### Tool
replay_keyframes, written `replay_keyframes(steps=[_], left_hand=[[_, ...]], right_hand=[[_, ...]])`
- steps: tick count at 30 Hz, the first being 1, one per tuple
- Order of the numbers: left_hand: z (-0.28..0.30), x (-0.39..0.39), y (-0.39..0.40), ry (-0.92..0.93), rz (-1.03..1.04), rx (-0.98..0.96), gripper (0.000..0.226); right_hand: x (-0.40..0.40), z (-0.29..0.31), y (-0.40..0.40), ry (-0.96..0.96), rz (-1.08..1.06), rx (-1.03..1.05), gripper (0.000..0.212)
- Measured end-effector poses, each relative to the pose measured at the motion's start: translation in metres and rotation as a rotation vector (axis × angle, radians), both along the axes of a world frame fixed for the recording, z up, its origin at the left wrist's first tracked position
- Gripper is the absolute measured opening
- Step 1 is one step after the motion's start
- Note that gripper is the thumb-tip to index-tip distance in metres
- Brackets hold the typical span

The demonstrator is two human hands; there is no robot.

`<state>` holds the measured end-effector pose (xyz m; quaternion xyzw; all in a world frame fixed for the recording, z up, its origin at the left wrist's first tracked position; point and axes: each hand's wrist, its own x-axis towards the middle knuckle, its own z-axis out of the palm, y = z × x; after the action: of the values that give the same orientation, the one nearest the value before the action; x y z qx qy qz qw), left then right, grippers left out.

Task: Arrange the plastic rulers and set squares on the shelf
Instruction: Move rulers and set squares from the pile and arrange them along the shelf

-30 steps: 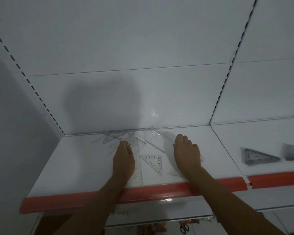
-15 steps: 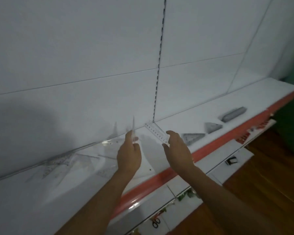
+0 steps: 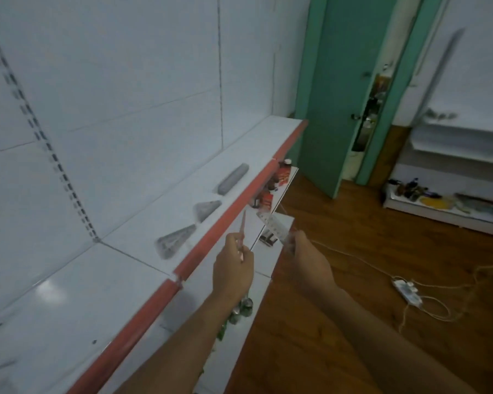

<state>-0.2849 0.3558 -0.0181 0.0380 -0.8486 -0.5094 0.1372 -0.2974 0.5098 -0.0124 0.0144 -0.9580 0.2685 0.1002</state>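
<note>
On the shelf (image 3: 143, 223) three piles (image 3: 175, 244) lie sorted (we think); our left hand (image 3: 234, 268) and right hand (image 3: 308, 263) each pinch a ruler (image 3: 273, 226), not placed yet.

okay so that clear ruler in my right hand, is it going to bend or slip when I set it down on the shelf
Probably stiff enough: the clear ruler juts straight out of your right hand without sagging. It looks thin and light, so it could flex if pressed. Smooth plastic on the glossy white shelf may slide when nudged, so lay it flat.
</note>
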Motion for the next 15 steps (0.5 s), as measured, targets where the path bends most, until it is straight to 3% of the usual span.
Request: replay_keyframes(steps=[15], left_hand=[[-0.013, -0.115, 0.189, -0.084, -0.085, -0.072, 0.008]], right_hand=[[-0.102, -0.014, 0.210, 0.038, -0.077, -0.068, 0.022]])
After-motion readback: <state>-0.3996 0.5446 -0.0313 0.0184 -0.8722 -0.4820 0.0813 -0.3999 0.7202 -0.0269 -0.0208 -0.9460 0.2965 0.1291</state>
